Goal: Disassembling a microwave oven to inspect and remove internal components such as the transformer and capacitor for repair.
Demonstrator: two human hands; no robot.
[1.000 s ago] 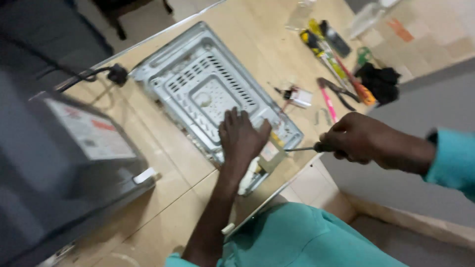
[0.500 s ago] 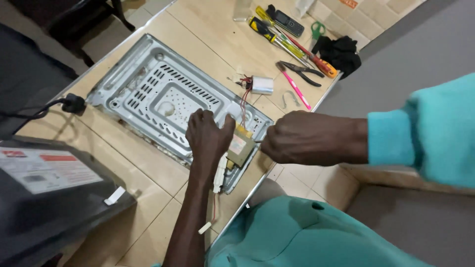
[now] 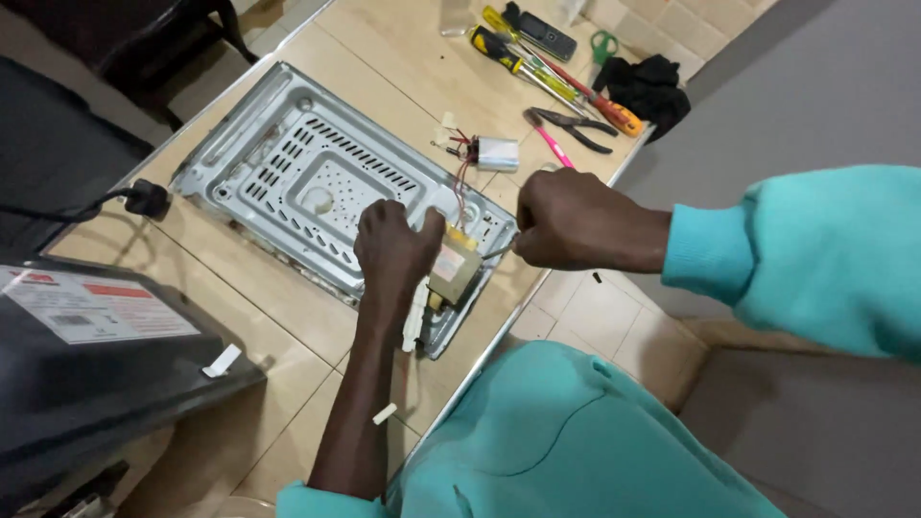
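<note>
Transformer [image 3: 455, 271] sits at the near corner of the perforated metal base plate [image 3: 288, 173], which lies flat on the tabletop [image 3: 278, 317]. My left hand [image 3: 393, 251] presses down beside it, fingers curled, touching its side. My right hand [image 3: 566, 219] is closed in a fist around a thin tool whose tip meets the transformer. A capacitor [image 3: 497, 153] with red wires lies just beyond; pliers [image 3: 574, 125] and screwdrivers [image 3: 523, 62] lie farther off.

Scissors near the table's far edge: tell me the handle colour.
Green handles on the small scissors, seen in the head view.
</note>
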